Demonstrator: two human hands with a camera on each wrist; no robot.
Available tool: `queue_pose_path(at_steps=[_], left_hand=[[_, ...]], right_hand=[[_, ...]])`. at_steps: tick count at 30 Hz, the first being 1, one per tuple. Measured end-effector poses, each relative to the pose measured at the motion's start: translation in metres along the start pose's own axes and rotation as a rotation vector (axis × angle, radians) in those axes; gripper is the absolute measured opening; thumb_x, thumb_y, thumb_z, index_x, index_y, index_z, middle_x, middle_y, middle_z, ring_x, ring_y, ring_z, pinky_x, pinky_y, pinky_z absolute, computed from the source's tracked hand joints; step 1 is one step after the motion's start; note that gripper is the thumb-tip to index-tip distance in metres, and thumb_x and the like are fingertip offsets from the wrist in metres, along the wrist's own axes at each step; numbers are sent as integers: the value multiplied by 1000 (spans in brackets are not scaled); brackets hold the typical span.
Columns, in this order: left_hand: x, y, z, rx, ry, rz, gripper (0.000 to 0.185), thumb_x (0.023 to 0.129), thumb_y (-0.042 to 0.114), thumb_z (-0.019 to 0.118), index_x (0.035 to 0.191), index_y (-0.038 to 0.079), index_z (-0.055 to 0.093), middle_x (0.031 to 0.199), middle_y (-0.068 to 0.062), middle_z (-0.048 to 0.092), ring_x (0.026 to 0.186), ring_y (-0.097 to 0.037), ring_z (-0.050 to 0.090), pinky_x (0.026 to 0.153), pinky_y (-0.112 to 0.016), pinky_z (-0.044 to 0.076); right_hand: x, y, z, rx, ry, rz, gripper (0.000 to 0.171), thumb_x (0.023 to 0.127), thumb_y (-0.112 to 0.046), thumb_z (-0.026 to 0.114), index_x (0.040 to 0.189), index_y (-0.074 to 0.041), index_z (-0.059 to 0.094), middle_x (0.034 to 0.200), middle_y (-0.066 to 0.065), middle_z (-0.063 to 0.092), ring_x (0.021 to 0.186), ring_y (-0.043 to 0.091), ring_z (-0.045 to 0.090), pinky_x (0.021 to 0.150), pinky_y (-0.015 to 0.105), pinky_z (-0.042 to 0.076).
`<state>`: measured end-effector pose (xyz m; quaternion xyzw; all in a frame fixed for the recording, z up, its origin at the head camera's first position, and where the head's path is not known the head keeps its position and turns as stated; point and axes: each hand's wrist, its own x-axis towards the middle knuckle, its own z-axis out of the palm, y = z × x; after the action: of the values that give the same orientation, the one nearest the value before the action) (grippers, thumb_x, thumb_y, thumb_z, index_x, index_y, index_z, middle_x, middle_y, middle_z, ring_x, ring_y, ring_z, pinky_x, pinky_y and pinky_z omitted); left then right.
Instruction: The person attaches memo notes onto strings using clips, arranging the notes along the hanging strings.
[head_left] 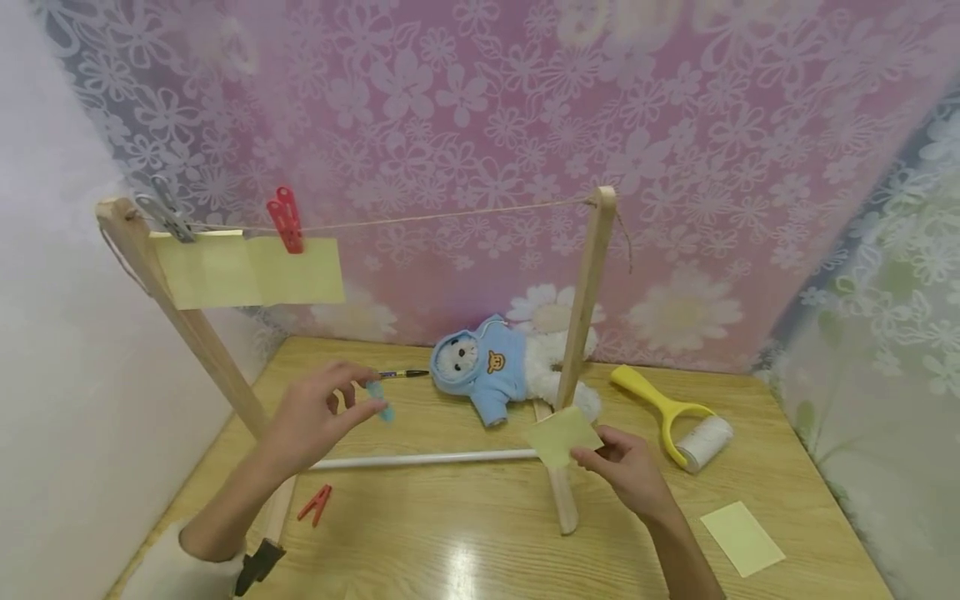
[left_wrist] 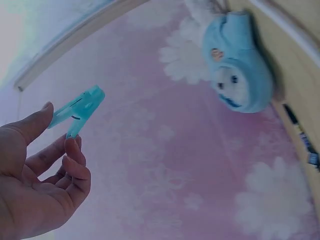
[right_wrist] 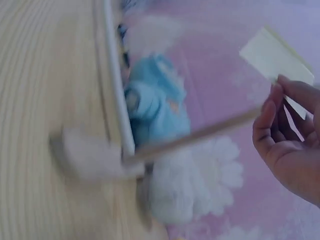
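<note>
Hands (head_left: 309, 417) (head_left: 630, 473) apart, left pinching clothespin (left_wrist: 91, 103), right paper (head_left: 558, 435)

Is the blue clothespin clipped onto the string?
No, the left hand holds the blue clothespin between thumb and fingers, apart from the string.

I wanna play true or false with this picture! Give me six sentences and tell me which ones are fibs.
1. The left hand pinches a blue clothespin. True.
2. The right hand holds nothing. False: it holds a yellow paper.
3. The teddy wears a blue hoodie. True.
4. Nothing hangs from the string. False: pale yellow sheets hang there.
5. The roller has a yellow handle. True.
6. The teddy stands up straight. False: it lies on the table.
</note>
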<state>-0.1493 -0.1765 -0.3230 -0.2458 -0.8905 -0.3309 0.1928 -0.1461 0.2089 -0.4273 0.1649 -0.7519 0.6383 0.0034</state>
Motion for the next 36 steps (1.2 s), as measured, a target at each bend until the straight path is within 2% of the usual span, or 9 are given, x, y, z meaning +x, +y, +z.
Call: queue_pose_path(at_steps=[3,5,9,12,18,21,26,33,36], left_hand=[[10,13,-7,-8,10,28,25,76,27,69,99,15,64,82,9,54,62,-4,45,50,-19,42],[18,24,-13,-26,18,55,26,76,25,69,99,15,63,83,9,53,62,-5,45,51,-19,42],[36,49,-31,-48,70,151,32,71,21,73,100,13,63,80,8,54,60,-5,45,51,-19,43],[51,67,-46,-43,119,224,33,68,17,76,97,10,63,76,8,55,59,-5,47,51,-18,43],[76,91,-69,-58,191,277,32,65,9,77,92,4,63,72,6,58,62,-6,50,52,-16,42],[86,96,-79,-80,233,313,31,64,7,77,90,1,64,69,4,59,60,-7,50,52,-16,42],[105,97,-90,-170,265,348,21,66,3,75,84,0,64,64,1,58,48,-8,45,45,-17,35],[127,94,-101,-228,268,389,14,68,-1,73,77,-3,63,57,-3,58,39,-8,37,38,-20,24],[133,97,-106,-251,275,368,12,67,-1,73,74,-4,64,59,-5,61,38,-8,41,37,-20,24]], right_hand=[[11,-6,18,100,37,-46,14,83,-4,59,88,9,58,74,13,57,65,16,56,62,30,49],[19,-11,29,155,65,-73,14,83,-4,59,88,9,58,71,12,56,63,15,55,60,29,48],[37,-26,50,272,109,-120,14,84,-3,58,86,10,58,67,6,57,61,13,56,60,28,49],[50,-37,63,354,100,-163,15,84,-1,56,84,14,56,69,6,58,62,14,58,61,28,51],[69,-55,85,461,61,-214,10,83,2,57,87,11,59,75,9,58,64,16,60,65,30,51],[77,-64,95,493,49,-212,10,81,2,59,89,8,60,76,10,60,64,17,61,67,33,51],[92,-78,110,503,50,-197,12,81,-3,61,89,6,61,73,9,61,65,18,61,70,38,50],[112,-94,135,575,43,-198,15,80,-3,62,90,8,59,72,10,64,67,20,63,68,36,51],[118,-102,141,580,40,-186,18,80,-7,63,91,7,60,74,12,64,70,23,63,69,37,51]])
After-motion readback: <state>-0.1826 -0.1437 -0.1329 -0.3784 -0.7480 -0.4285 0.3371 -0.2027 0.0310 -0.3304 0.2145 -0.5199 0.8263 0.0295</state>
